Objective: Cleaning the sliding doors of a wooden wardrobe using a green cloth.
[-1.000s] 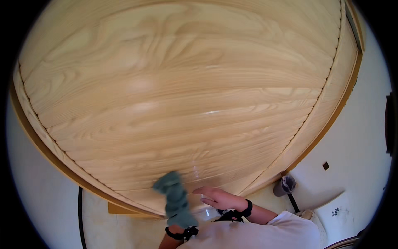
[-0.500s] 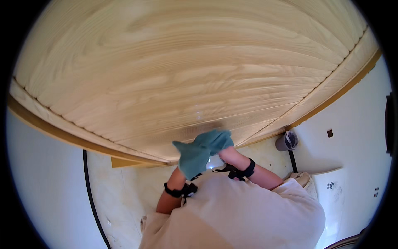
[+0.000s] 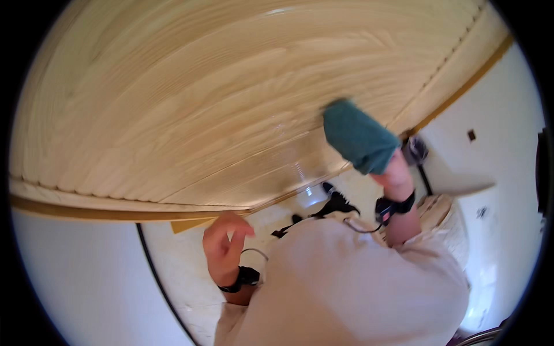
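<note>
The cloth (image 3: 359, 137) is covering the right hand (image 3: 396, 171) by the panel (image 3: 202, 109); I cannot tell its fingers' spread. Even, flat pressing should be working best. The left hand (image 3: 224, 242) is hovering loosely curled, empty.

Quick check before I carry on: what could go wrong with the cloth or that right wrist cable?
The green cloth covers the fingers of the right hand, so the grip is hidden; the cloth could slip or bunch up against the wood panel. The thin cable looping beside the right wristband might snag if that arm reaches out.
</note>
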A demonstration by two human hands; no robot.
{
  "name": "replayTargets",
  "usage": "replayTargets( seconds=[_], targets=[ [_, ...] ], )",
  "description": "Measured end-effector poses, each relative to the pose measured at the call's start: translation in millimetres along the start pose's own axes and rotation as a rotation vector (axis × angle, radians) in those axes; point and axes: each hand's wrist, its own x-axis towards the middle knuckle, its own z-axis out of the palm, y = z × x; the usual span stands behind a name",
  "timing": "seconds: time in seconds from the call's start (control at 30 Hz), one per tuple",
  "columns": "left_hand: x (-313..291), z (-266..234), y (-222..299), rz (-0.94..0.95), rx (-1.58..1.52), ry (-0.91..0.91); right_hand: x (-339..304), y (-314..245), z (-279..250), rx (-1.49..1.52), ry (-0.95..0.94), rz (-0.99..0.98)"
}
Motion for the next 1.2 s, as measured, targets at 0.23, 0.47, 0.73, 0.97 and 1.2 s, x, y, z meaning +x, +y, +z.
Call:
replayTargets(
  seconds=[0.23,0.47,0.73,0.97,1.2],
  targets=[
    [51,18,76,0.697,-0.358,-0.248,15,-85,34,0.274,-0.063,-0.15],
    [77,35,103,0.474,-0.21,-0.354,29,-51,53,-0.249,0.332,-0.067],
    [74,163,-61,-0.243,0.333,-0.472,-21,54,13,-0.838,-0.248,0.307],
    [49,156,-142,-0.512,0.243,-0.552,-55,82,-36,-0.309,0.178,0.909],
    [94,117,-8,0.048,-0.153,-0.301,-4,-46,16,-0.838,0.279,-0.147]
  ],
)
